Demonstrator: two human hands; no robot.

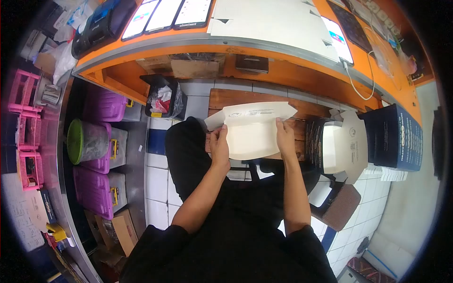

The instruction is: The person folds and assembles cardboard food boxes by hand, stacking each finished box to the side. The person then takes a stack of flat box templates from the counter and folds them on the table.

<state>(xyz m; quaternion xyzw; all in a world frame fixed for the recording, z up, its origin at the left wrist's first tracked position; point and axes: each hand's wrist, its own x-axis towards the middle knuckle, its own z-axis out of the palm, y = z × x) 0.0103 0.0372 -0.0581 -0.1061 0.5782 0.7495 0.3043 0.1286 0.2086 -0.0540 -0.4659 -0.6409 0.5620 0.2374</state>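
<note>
An opened cardboard food box [252, 137] with a plain cream inside and small printing on its lid flap is held over my lap. My left hand [219, 148] closes on the box's left wall, with the thumb at the upper corner. On the opposite wall, my right hand [286, 137] grips near the right corner, thumb on the inside edge. The lid flap stands up on the far side, its side tabs spread outward. Beneath the box lies a brown wooden plank surface [231, 97]. The fingers under the box are partly hidden.
Open dark-blue boxes [335, 151] stand to the right, beside a stack of dark-blue cartons [394, 137]. Ahead is an orange desk [188, 39] with several phones [192, 14]. A small bin [165, 98] and purple-lidded containers [96, 191] are at left.
</note>
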